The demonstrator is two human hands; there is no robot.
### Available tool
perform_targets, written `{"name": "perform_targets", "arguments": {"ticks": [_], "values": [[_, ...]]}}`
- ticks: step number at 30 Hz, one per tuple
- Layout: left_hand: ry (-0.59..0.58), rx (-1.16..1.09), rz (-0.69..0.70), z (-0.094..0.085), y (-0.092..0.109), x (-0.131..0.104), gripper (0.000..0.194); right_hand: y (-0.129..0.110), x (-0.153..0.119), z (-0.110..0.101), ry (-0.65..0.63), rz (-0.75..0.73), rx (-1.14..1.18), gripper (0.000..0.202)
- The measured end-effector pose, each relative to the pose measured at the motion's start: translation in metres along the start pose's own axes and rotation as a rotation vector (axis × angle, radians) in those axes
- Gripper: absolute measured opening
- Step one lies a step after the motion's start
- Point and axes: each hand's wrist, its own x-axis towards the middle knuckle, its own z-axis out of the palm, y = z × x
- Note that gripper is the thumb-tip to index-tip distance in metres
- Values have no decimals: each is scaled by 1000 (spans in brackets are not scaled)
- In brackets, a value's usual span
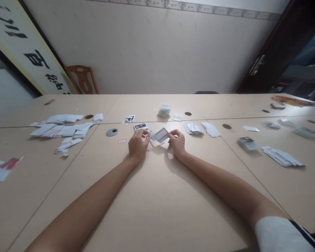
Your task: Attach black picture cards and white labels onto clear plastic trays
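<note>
Here, above a pale tabletop (157, 196), a person's two bare hands meet btwn scattered stacks of cards & paper. L hand (138, 144), thumb & fingertips pinched tog., grips a clear film (152, 135); R hand (176, 142), fingers likewise closed, pinches the R edge of a dark-bordered grey card (161, 135), held tilted btwn the two. A whitish piece (156, 142) hangs just below the card; exact shape unclear. Just beyond L hand lies a printed card (141, 126); nr it, to the L, a red-bordered label (122, 141) & a grey cable cap (112, 132). Farther back, centre, sits a stack of clear packs (164, 110). White-backed cards (194, 128) lie R of R hand, w/ fanned white slips (210, 129) alongside; big paper piles (63, 130) spread far L.
</note>
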Motion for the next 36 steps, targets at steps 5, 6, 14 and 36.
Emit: {"name": "perform_targets", "arguments": {"ticks": [5, 6, 14, 36], "values": [[-1, -1, -9, 0, 0, 0, 3, -1, 0, 1, 9, -2, 59, 8], [-1, 1, -8, 0, 0, 0, 3, -2, 0, 1, 10, -3, 64, 9], [8, -35, -21, 2, -4, 2, 11, 0, 6, -1, 81, 44, 146, 12], [33, -77, 9, 5, -9, 3, 12, -4, 64, -44, 632, 275, 408, 27]]}}
